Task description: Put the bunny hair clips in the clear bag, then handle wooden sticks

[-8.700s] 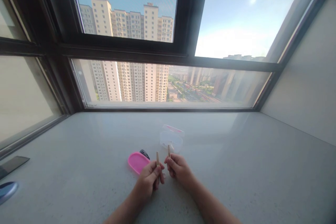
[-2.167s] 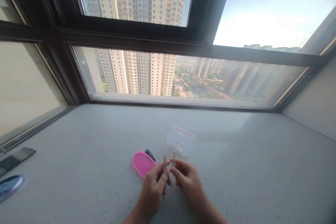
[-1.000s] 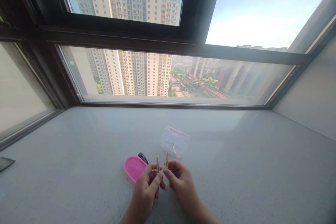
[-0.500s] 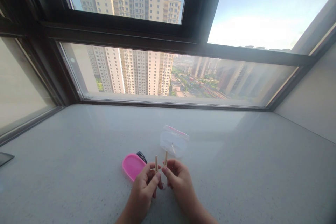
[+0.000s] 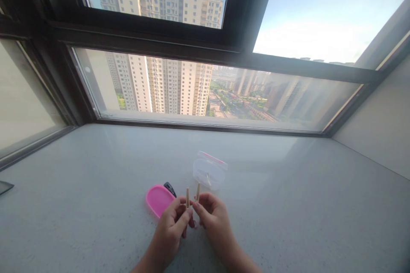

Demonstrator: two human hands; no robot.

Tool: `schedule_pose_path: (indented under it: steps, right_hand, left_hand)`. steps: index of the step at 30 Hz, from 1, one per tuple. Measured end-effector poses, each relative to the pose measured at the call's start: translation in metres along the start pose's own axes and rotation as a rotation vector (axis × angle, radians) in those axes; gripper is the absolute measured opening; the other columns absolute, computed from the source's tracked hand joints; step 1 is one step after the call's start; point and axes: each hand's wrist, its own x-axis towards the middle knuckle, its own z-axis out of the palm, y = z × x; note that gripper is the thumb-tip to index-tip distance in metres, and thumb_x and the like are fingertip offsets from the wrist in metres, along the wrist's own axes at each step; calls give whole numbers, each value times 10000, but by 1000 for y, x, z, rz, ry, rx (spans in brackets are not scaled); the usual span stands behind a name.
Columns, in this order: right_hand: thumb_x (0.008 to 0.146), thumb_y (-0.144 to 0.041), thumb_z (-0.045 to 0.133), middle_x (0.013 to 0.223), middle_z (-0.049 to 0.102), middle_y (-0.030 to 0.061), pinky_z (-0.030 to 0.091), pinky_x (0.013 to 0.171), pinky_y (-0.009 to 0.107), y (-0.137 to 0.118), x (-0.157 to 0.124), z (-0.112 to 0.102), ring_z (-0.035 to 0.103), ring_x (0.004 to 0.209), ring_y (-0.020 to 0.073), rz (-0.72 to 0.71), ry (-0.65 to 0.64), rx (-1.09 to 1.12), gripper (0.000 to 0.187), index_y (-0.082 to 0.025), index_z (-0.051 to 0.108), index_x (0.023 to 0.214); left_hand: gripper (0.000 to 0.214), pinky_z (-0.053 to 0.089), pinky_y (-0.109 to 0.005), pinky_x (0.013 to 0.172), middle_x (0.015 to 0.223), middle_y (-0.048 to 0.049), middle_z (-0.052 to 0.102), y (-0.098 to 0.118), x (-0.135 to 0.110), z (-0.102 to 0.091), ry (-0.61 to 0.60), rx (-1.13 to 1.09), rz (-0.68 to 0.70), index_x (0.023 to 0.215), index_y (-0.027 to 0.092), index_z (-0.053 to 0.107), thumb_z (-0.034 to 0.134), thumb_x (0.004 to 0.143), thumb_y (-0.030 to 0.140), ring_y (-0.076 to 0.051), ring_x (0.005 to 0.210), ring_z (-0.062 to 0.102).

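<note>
My left hand (image 5: 171, 227) pinches a short tan wooden piece (image 5: 187, 196) that stands upright above its fingertips. A second wooden piece (image 5: 197, 191) of the same kind is pinched in my right hand (image 5: 209, 217), tilted slightly right. The two pieces are close together, about a finger's width apart, and the hands almost touch over the grey sill (image 5: 288, 204). Just beyond them stands a small clear plastic box (image 5: 207, 173) with a pink-edged hinged lid, something small and metallic inside. A pink oval lid (image 5: 158, 199) lies left of the hands.
A small black object (image 5: 169, 188) lies at the pink lid's far edge. A dark flat thing (image 5: 4, 186) pokes in at the left edge. The dark window frame (image 5: 205, 126) bounds the sill at the back, a plain wall (image 5: 378, 128) at the right.
The two wooden pieces have drawn closer together since the earliest frame and stay held upright. The view has shifted slightly; the box and pink lid have not moved.
</note>
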Motion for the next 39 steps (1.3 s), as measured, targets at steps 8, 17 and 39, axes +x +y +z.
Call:
schedule_pose_path:
  steps: [8, 17, 39]
  right_hand:
    - [727, -391, 682, 614, 569, -15, 367, 400, 192, -2, -1, 1, 459, 448, 90, -4, 22, 3, 269, -136, 609, 766]
    - [723, -355, 672, 566, 455, -61, 341, 375, 179, -2, -2, 0, 384, 433, 76, -1, 64, 45, 243, -176, 508, 705]
    - [712, -357, 682, 634, 615, -1, 389, 367, 176, -1, -4, 4, 487, 441, 91, 26, 35, 89, 254, -164, 518, 719]
  left_hand:
    - [296, 305, -173, 407, 606, 17, 575, -3, 0, -1, 17, -30, 13, 968, 143, 562, 555, 822, 401, -74, 433, 419]
    - [335, 306, -188, 411, 599, 16, 582, 2, -2, 0, 83, -55, -17, 928, 150, 571, 604, 768, 443, -84, 426, 429]
    - [345, 249, -160, 357, 576, 19, 576, 2, 1, -2, 74, -68, -23, 870, 140, 590, 593, 769, 471, -42, 360, 372]
